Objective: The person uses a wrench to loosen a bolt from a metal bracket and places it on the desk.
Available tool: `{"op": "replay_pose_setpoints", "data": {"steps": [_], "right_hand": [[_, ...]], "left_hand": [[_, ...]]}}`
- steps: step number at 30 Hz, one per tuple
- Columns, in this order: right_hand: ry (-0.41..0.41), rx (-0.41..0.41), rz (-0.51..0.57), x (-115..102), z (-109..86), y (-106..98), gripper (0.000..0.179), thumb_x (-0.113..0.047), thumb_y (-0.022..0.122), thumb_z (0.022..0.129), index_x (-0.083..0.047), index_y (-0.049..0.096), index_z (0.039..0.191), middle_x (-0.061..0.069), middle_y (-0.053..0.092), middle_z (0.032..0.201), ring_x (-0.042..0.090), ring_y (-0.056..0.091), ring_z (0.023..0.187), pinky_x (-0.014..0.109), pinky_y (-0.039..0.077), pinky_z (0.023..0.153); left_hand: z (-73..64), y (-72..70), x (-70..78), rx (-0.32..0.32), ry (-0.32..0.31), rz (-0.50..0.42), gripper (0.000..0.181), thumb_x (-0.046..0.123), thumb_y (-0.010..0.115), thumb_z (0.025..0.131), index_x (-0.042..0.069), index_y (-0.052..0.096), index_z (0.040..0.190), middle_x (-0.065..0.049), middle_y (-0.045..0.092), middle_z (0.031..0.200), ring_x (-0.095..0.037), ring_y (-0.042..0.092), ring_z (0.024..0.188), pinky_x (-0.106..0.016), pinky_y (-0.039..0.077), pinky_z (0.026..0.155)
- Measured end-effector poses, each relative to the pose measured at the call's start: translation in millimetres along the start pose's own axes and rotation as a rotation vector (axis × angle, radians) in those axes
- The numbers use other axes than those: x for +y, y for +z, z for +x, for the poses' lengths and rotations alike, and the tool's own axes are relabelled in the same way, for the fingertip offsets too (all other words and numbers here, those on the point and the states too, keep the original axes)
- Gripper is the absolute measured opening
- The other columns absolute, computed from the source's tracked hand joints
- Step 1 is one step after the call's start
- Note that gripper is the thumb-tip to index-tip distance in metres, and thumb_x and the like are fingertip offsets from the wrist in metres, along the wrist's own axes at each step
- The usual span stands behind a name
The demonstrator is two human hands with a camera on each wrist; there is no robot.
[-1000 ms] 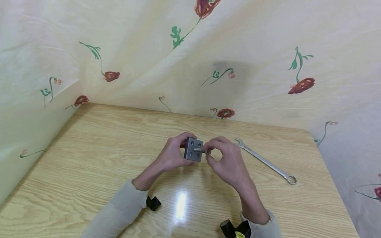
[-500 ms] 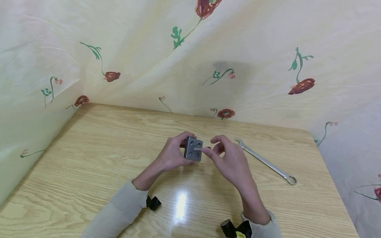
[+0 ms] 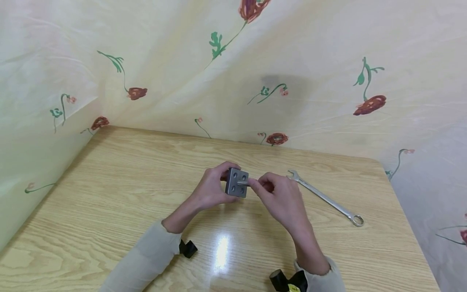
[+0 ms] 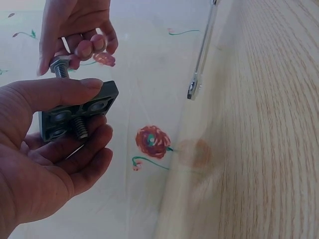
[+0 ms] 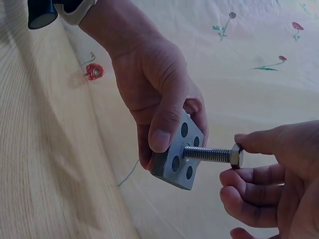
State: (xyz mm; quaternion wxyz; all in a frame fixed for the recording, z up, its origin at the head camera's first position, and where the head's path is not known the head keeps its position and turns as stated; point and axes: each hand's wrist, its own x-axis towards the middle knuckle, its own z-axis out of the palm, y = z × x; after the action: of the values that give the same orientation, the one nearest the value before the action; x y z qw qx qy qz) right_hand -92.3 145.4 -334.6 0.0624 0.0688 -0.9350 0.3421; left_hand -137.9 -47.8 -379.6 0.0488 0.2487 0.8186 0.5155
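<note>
My left hand [image 3: 215, 190] holds a small square dark metal plate [image 3: 231, 187] by its edges, thumb on one side and fingers on the other. Through the plate's middle runs a threaded hex bolt [image 5: 212, 154], with a round hole near each corner around it. In the left wrist view the threaded tip of the bolt [image 4: 80, 129] sticks out past the plate's far face. My right hand [image 3: 282, 198] pinches the hex head [image 5: 236, 156] between thumb and index finger, its other fingers curled below. A long stretch of thread shows between head and plate.
A combination wrench [image 3: 324, 196] lies slantwise on the wood-grain table [image 3: 109, 194], to the right of my right hand. Behind and to the left hangs a pale cloth [image 3: 175, 81] with red flowers. Black wrist cameras [image 3: 187, 249] sit at both cuffs.
My right thumb and fingers came off the bolt head, spread and rolled over, then closed on it again. The left hand and plate stay in place.
</note>
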Motion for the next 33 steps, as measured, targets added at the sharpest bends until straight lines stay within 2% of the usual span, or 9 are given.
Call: {"op": "replay_pose_setpoints", "data": {"steps": [6,9,15,21,24,27,30,33], "right_hand": [[-0.119,0.021,0.039,1.5,-0.6,-0.9,0.014,-0.025,0.072,0.086,-0.012,0.070,0.091,-0.003,0.069,0.072,0.008,0.063,0.068,0.021,0.044,0.060],[-0.161,0.029,0.041,1.8,-1.1,-1.3,0.014,-0.019,0.074,0.084,-0.011,0.070,0.095,-0.002,0.069,0.076,0.009,0.062,0.071,0.022,0.043,0.061],[-0.229,0.053,0.036,2.2,-1.7,-0.6,0.022,-0.005,0.074,0.077,-0.010,0.071,0.098,0.003,0.070,0.088,0.014,0.063,0.081,0.032,0.048,0.076],[-0.275,0.072,0.044,2.3,-1.7,0.8,0.023,0.003,0.071,0.074,-0.010,0.072,0.092,0.002,0.069,0.089,0.012,0.062,0.081,0.031,0.049,0.073],[-0.275,0.059,0.053,2.1,-1.6,0.5,0.025,0.002,0.073,0.075,-0.009,0.071,0.097,0.004,0.069,0.093,0.015,0.063,0.084,0.032,0.049,0.075],[-0.244,0.020,0.054,1.8,-1.4,-0.2,0.035,-0.009,0.078,0.077,-0.008,0.067,0.110,0.006,0.068,0.105,0.019,0.063,0.093,0.035,0.049,0.080],[-0.170,-0.011,0.039,1.8,-0.7,-0.4,0.049,-0.025,0.080,0.079,-0.008,0.061,0.121,0.008,0.066,0.112,0.022,0.061,0.099,0.036,0.048,0.081],[-0.071,-0.015,0.007,1.6,0.3,-0.4,0.043,-0.035,0.074,0.084,-0.008,0.062,0.116,0.006,0.066,0.101,0.020,0.060,0.092,0.032,0.046,0.074]], "left_hand": [[0.2,-0.3,0.6,-0.009,-0.005,-0.019,0.069,-0.001,0.085,0.064,0.003,0.054,0.126,-0.015,0.070,0.113,-0.029,0.069,0.100,-0.045,0.054,0.091],[0.3,-0.3,0.7,-0.012,-0.008,-0.020,0.069,-0.001,0.085,0.064,0.004,0.054,0.126,-0.015,0.070,0.114,-0.029,0.069,0.100,-0.045,0.054,0.092],[0.6,0.1,0.4,-0.010,-0.005,-0.020,0.068,-0.002,0.085,0.064,0.005,0.055,0.125,-0.016,0.070,0.112,-0.029,0.069,0.099,-0.045,0.054,0.091],[0.6,0.0,0.0,-0.007,0.002,-0.019,0.068,-0.002,0.085,0.063,0.005,0.055,0.124,-0.016,0.071,0.112,-0.028,0.070,0.099,-0.043,0.054,0.091],[0.3,-0.5,-0.1,-0.010,-0.003,-0.028,0.068,-0.001,0.084,0.064,0.005,0.055,0.125,-0.016,0.070,0.112,-0.029,0.069,0.099,-0.044,0.054,0.091],[0.3,-1.1,0.2,-0.014,-0.010,-0.041,0.068,-0.002,0.084,0.064,0.004,0.054,0.126,-0.016,0.070,0.113,-0.029,0.069,0.100,-0.045,0.053,0.092],[0.3,-1.4,0.0,-0.016,-0.012,-0.045,0.068,-0.002,0.083,0.065,0.003,0.054,0.126,-0.016,0.069,0.115,-0.030,0.068,0.101,-0.046,0.053,0.093],[0.2,-1.6,0.4,-0.015,-0.017,-0.041,0.069,-0.002,0.084,0.065,0.003,0.054,0.126,-0.016,0.069,0.115,-0.029,0.068,0.101,-0.045,0.053,0.093]]}}
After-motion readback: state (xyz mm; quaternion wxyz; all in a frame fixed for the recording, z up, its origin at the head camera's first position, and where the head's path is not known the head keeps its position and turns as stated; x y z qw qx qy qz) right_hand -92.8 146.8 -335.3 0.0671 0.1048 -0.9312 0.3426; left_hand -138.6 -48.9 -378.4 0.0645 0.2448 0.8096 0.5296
